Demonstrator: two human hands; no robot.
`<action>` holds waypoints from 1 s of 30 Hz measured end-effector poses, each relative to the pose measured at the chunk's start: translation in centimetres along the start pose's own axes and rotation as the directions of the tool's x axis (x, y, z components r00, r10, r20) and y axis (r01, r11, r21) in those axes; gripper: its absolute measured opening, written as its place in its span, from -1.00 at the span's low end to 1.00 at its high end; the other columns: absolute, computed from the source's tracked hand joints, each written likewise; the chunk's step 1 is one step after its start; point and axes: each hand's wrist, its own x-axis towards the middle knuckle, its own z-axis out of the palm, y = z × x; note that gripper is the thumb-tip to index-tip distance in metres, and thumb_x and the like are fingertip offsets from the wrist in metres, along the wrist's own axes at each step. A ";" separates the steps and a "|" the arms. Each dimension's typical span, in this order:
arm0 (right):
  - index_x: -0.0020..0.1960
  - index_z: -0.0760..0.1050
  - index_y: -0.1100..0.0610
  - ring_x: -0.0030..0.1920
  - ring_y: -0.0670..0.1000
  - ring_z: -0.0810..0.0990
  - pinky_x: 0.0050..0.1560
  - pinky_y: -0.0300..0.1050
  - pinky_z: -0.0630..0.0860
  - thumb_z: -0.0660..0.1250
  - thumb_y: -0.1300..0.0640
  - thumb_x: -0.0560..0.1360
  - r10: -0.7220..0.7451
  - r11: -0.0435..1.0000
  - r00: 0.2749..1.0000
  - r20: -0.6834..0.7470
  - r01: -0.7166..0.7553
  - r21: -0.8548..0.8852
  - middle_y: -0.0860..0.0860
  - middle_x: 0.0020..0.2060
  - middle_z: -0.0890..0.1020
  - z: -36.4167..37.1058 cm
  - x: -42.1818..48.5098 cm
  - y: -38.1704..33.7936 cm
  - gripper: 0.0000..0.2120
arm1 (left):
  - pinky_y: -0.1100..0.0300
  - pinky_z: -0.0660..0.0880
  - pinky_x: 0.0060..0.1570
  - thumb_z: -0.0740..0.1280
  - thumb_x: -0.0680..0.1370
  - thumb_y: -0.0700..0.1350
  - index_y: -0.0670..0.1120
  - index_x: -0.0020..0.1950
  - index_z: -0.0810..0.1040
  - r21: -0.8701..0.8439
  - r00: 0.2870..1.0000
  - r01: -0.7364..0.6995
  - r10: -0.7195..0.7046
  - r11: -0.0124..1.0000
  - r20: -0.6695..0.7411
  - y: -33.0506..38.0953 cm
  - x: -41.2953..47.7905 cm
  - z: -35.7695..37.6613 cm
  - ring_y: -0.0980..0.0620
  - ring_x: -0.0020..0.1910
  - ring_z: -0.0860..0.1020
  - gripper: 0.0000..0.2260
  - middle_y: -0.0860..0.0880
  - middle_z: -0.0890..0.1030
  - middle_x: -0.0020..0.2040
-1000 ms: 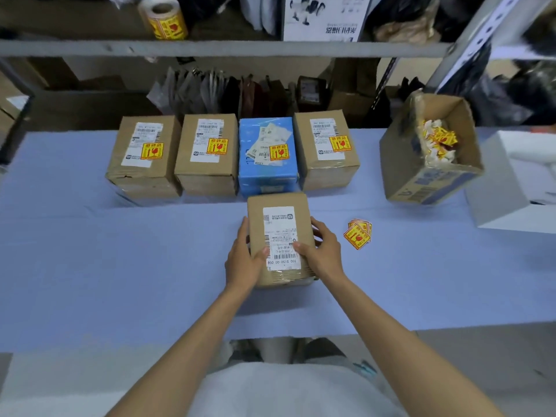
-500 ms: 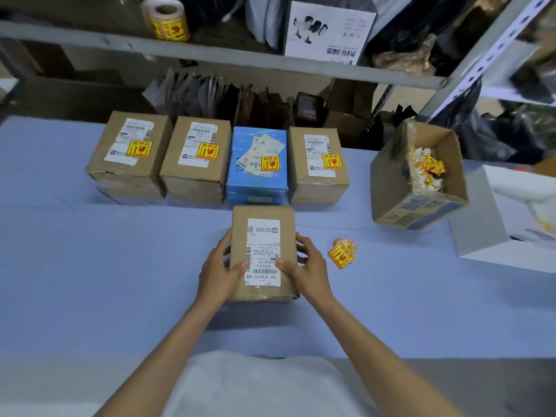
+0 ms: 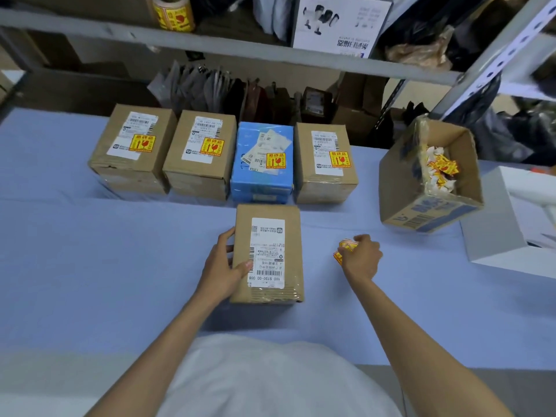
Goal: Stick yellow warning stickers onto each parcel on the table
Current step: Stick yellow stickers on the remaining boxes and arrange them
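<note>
- Fingers of the left hand (image 3: pixel 222 266) are wrapping round the left long edge of the brown parcel (image 3: pixel 293 266), with the thumb pressing on top at the rim of its white label (image 3: pixel 267 254).
- Fingers of the right hand (image 3: pixel 362 257) are curling round the stack of yellow stickers (image 3: pixel 341 251), which is peeking out from under the knuckles; the fingertips themselves are hidden.
- That parcel is lying flat on the table (image 3: pixel 90 266), a plain cardboard block with square corners and glossy clear tape wrinkling across its near end.
- Its glossy label is carrying barcodes but no yellow square.
- Beyond it, the back row of four parcels (image 3: pixel 198 176) is sitting side by side, nearly touching: three of matt cardboard and one blue parcel (image 3: pixel 261 185), each wearing a yellow sticker on its label.
- Only a narrow strip of pale blue cloth is separating the near parcel's far edge from that row.
- Wide, smooth cloth is stretching open to the left, and a smaller patch is lying between parcel and right hand.
- At the right, an open carton (image 3: pixel 400 188) is tilting towards the person, holding crumpled backing scraps, with a white box (image 3: pixel 496 236) just beside it.
</note>
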 end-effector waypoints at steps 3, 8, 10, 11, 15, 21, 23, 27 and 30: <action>0.23 0.34 0.31 0.26 0.32 0.34 0.12 0.12 0.41 0.49 0.19 0.36 0.131 0.990 0.989 0.073 -0.126 -0.066 0.29 0.22 0.37 -0.1 1.2 1.6 -0.46 | 0.01 0.50 0.18 0.42 0.47 -0.20 0.20 0.41 0.23 0.010 1.000 0.008 -0.008 1.000 -0.004 -0.2 0.0 0.0 0.04 0.16 0.51 -0.37 0.02 0.47 0.28; 0.09 0.42 0.32 0.10 0.26 0.53 -0.03 0.00 0.44 0.50 0.28 0.32 0.101 0.994 0.993 0.057 -0.103 0.022 0.26 0.07 0.55 -0.5 1.9 3.1 -0.59 | 0.22 0.49 0.03 0.44 0.46 -0.20 0.20 0.41 0.23 -0.019 1.000 0.004 -0.003 1.000 0.016 -0.3 0.1 0.0 0.05 0.16 0.52 -0.35 0.02 0.47 0.28; 0.08 0.45 0.30 0.08 0.24 0.54 -0.09 -0.06 0.38 0.51 0.26 0.33 0.088 0.994 0.995 0.052 -0.091 0.058 0.21 0.03 0.57 -0.7 1.8 3.2 -0.61 | 0.24 0.49 0.00 0.45 0.46 -0.20 0.20 0.40 0.23 -0.025 1.000 0.002 -0.001 1.000 0.013 -0.4 0.2 0.0 0.05 0.16 0.52 -0.35 0.01 0.47 0.27; 0.07 0.46 0.29 0.08 0.24 0.55 -0.10 -0.06 0.37 0.52 0.25 0.33 0.081 0.993 0.995 0.052 -0.085 0.076 0.20 0.02 0.58 -0.7 1.7 3.3 -0.62 | 0.24 0.50 0.00 0.45 0.46 -0.20 0.20 0.40 0.24 -0.026 1.000 0.003 -0.003 1.000 0.010 -0.4 0.2 0.0 0.04 0.15 0.52 -0.36 0.00 0.47 0.27; -0.01 0.52 0.31 -0.02 0.27 0.58 -0.12 -0.03 0.42 0.51 0.23 0.35 0.046 0.988 0.997 0.059 -0.053 0.142 0.24 -0.11 0.62 -0.6 1.9 3.9 -0.70 | 0.23 0.49 0.00 0.44 0.47 -0.21 0.21 0.40 0.23 -0.044 1.000 0.004 -0.003 0.999 0.007 -0.4 0.2 0.0 0.05 0.16 0.51 -0.36 0.00 0.47 0.27; -0.16 0.53 0.27 -0.10 0.27 0.60 -0.17 -0.05 0.42 0.44 0.22 0.41 0.048 0.944 0.999 -0.026 -0.037 0.328 0.15 -0.26 0.58 -1.5 0.3 1.9 -0.87 | 0.11 0.42 0.21 0.41 0.49 -0.20 0.14 0.44 0.24 0.016 1.000 0.008 -0.007 1.000 -0.025 -0.1 -0.4 0.3 0.00 0.28 0.42 -0.39 -0.01 0.40 0.30; -0.21 0.50 0.23 -0.19 0.24 0.62 -0.22 -0.02 0.54 0.44 0.26 0.40 -0.015 0.857 1.000 0.016 0.005 0.516 0.13 -0.32 0.58 -2.2 -1.1 -0.6 -0.88 | 0.17 0.27 0.29 0.38 0.49 -0.20 0.10 0.46 0.23 0.184 0.992 -0.039 0.061 0.982 -0.114 0.5 -0.6 0.6 0.01 0.35 0.26 -0.39 -0.01 0.31 0.32; -0.08 0.46 0.22 -0.40 -0.04 0.62 -0.45 -0.25 0.51 0.47 0.37 0.37 -0.338 0.740 0.917 0.211 0.120 0.662 0.05 -0.36 0.66 -3.5 -5.7 -7.1 -0.77 | 0.27 0.34 0.23 0.33 0.50 -0.24 0.06 0.34 0.41 0.147 0.935 -0.301 0.322 0.942 -0.147 3.9 -0.2 1.0 0.11 0.24 0.37 -0.57 0.05 0.47 0.21; -0.07 0.48 0.22 -0.37 -0.05 0.65 -0.42 -0.25 0.51 0.53 0.38 0.29 -0.482 0.788 0.757 0.441 0.154 0.597 0.00 -0.39 0.67 -3.1 -8.4 -9.9 -0.69 | 0.26 0.53 0.02 0.36 0.53 -0.12 0.04 0.17 0.54 -0.077 0.976 -0.215 0.213 0.974 -0.035 6.3 0.8 0.9 0.15 0.06 0.56 -0.78 0.07 0.60 0.05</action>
